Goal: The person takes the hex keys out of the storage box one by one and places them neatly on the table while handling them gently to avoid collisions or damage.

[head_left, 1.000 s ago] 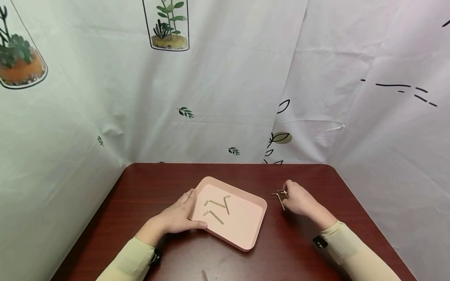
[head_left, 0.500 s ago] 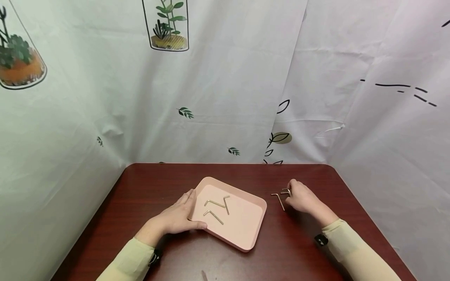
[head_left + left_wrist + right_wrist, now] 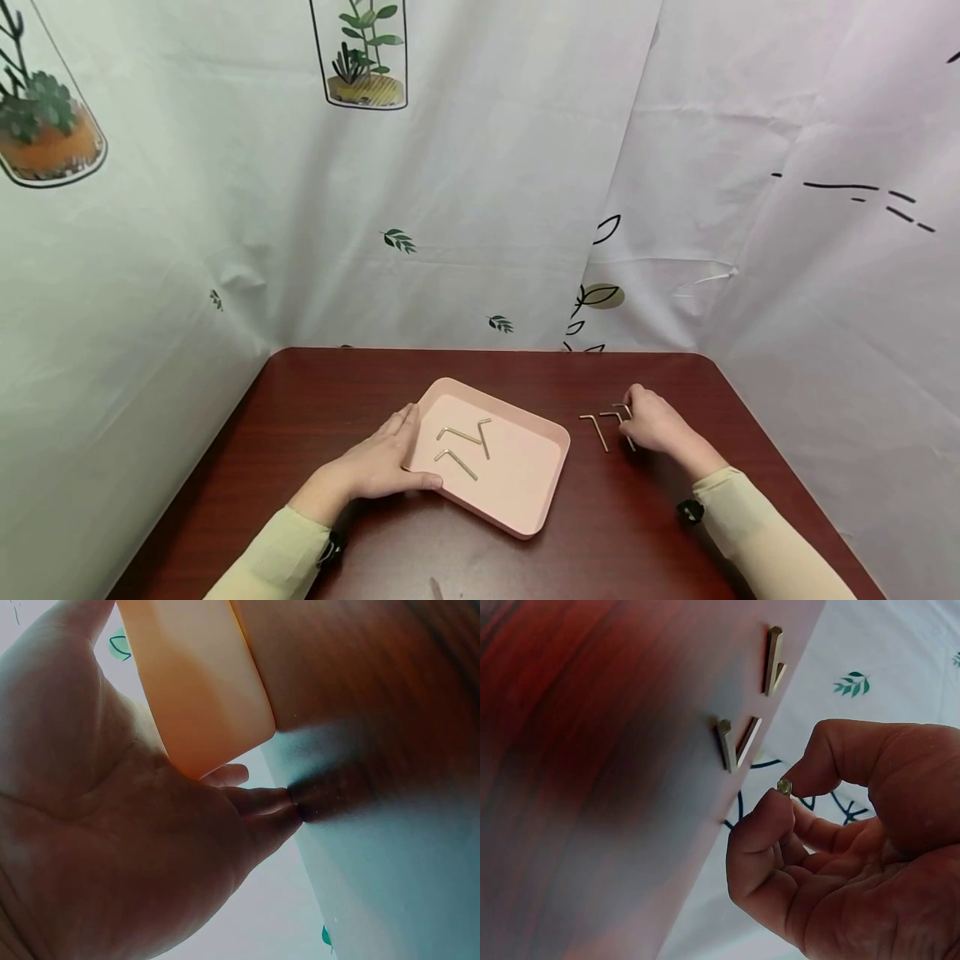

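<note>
My right hand (image 3: 657,423) pinches a brass-coloured hex key (image 3: 784,787) between thumb and fingertip, at the table's right side. The hand hides most of its long arm. To its left lie two more hex keys, the outer hex key (image 3: 597,432) and a nearer hex key (image 3: 613,414) partly behind the fingers. My left hand (image 3: 378,463) rests against the left corner of a pink tray (image 3: 517,483), fingers straight along its side and thumb at the near rim. Three hex keys lie in the tray, among them a hex key (image 3: 461,465) nearest the thumb.
The dark red wooden table (image 3: 337,379) has a white printed curtain (image 3: 465,183) standing behind it and at both sides. At its near edge shows a small marking (image 3: 437,588). A dark band (image 3: 690,511) sits at the right wrist.
My right hand has moved a little to the right with its hex key, uncovering more of the hex key beside it. The left hand and tray stay put.
</note>
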The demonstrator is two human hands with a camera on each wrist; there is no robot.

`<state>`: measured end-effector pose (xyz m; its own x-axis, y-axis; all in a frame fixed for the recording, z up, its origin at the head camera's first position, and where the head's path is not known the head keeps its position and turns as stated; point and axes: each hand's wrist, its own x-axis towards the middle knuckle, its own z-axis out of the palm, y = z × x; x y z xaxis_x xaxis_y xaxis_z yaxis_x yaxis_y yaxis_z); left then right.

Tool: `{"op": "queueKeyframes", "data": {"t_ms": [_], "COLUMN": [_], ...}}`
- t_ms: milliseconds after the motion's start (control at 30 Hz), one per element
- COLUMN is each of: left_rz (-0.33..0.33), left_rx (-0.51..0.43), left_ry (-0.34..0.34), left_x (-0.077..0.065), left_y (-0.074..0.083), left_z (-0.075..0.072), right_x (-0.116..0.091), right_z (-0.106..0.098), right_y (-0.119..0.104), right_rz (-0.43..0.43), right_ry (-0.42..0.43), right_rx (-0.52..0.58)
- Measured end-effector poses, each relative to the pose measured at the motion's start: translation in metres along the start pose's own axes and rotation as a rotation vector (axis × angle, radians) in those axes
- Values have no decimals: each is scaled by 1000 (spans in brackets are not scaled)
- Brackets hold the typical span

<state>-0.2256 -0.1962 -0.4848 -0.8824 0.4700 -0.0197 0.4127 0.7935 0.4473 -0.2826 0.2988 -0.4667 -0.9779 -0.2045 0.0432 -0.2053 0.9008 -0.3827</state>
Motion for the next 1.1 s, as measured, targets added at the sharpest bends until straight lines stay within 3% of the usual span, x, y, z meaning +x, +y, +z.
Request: {"op": "queueKeyframes", "data": {"t_ms": [167,333,567,667,900,1100], "left_rz": [1,-10,-11,-14,-15,-8], "left_rx": [0,-1,-3,-6,-3,-4], "left_ry": [-2,-7,-3,-7,-8,-4], "left_x": [0,0,-1,-1,0,1], "left_y": [0,0,2,3,1,0], "left_z": [1,1,-1,-1,-1,0], "right_x": [1,6,33,39,48,44], "right_z": [2,0,37,43,50,44], "right_y": [11,15,80,93,110,104], "right_rz": [-24,27,5,16,49,69], "right_ry": [18,-32,-14,-46,-62,-81], "right_rx": [5,12,-42,-26,-39,-36]}}
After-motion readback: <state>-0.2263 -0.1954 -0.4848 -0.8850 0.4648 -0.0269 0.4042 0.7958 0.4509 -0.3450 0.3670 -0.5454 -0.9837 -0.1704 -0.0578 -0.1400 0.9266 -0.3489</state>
